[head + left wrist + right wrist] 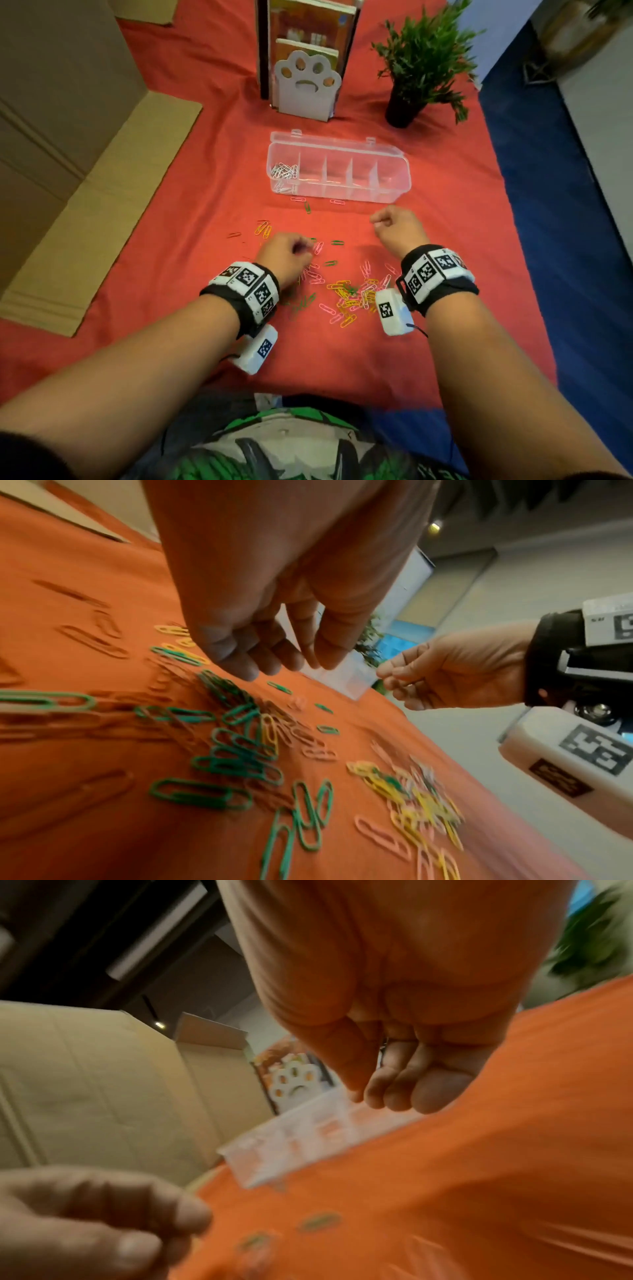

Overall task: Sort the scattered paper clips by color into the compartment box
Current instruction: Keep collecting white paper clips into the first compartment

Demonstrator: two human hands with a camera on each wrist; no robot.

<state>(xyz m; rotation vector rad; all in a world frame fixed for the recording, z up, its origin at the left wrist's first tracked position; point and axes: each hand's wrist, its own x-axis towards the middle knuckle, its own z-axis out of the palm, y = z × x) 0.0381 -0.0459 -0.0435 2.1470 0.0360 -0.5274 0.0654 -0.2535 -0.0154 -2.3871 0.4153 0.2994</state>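
The clear compartment box (394, 178) lies open on the red cloth, with white clips (284, 170) in its leftmost compartment. Pink, yellow and green paper clips (349, 294) lie scattered in front of it. My left hand (301, 248) hovers low over the left part of the scatter. Its fingers (246, 661) hang loosely curled, apart from the thumb and holding nothing, just beside a pink clip (318, 247). My right hand (376, 222) hangs before the box's right end. Its fingers (394, 1091) are curled with the thumb against them, and no clip shows in it.
A paw-shaped white bookend (308, 85) with books stands behind the box, and a potted plant (418, 65) at the back right. Flattened cardboard (96, 212) lies along the left. The cloth's right edge (507, 219) drops to blue floor. Stray clips (308, 207) lie against the box's front.
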